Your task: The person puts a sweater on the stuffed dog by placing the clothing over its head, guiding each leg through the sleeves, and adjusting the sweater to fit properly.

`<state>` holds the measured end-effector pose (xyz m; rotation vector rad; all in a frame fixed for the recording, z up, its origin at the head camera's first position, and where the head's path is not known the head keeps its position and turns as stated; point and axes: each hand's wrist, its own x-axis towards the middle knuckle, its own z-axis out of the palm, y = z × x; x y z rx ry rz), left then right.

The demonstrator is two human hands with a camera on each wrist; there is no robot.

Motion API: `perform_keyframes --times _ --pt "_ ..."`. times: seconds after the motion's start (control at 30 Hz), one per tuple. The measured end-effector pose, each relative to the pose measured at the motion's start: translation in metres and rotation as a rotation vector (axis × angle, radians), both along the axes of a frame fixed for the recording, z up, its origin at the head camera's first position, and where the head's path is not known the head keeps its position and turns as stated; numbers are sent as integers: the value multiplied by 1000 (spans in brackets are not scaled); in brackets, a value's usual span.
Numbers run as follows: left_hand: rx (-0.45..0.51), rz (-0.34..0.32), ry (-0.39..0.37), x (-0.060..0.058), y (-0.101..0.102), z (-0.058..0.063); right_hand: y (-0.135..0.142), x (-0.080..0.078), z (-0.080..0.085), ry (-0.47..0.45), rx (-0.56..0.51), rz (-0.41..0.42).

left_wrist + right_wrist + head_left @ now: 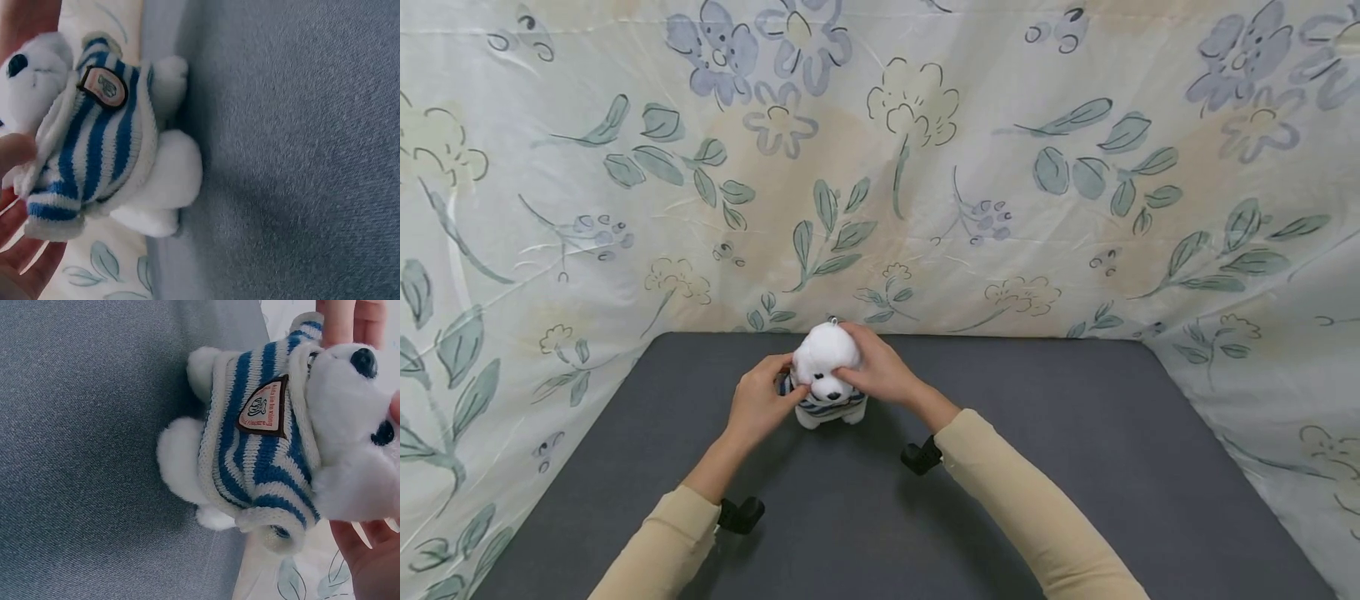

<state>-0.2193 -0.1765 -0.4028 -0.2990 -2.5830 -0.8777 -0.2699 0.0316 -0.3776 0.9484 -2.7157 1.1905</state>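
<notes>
A white plush dog [827, 354] in a blue-and-white striped knit sweater [256, 437] stands on the dark grey table, facing me. A small shield-shaped patch [103, 86] sits on the sweater's chest. My left hand [762, 400] holds the head from the left, its thumb near the muzzle and the other fingers around the side. From the right, my right hand [883, 367] grips the head, with the thumb on the face by one eye and fingers over the top. The back of the toy is hidden.
The grey table [1045, 467] spreads out around the toy. Directly behind it hangs a floral-patterned cloth [955, 217], which also runs along both sides. A black wrist device [741, 515] is worn on the left arm, and another black device [921, 456] on the right.
</notes>
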Motion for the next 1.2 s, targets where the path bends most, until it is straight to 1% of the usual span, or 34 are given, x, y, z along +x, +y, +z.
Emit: perform_keyframes --times 0.17,0.33,0.5,0.57,0.7,0.83,0.93,1.07,1.2 --pt "-53 4 -44 -4 -5 -5 -1 0 1 -10 -8 8" --pt "-37 19 -66 -6 -7 -10 -3 0 -1 -8 -26 13" --pt "-23 25 -62 -8 -8 -14 -4 -1 -5 5 -33 9" --pt "-20 26 -56 -8 -8 -15 -3 -1 -7 13 -40 13" --pt "4 23 -37 -8 -8 -15 2 0 -13 2 -76 22" --pt "46 -13 -38 -7 -8 -13 11 -1 -24 -9 -94 49" --pt "83 -58 -65 -6 -8 -12 18 -6 -33 11 -102 113" --pt "103 -110 -138 -7 -7 -13 23 -11 -44 52 -106 167" --pt "94 -143 -199 -8 -4 -15 23 -14 -52 55 -94 174"
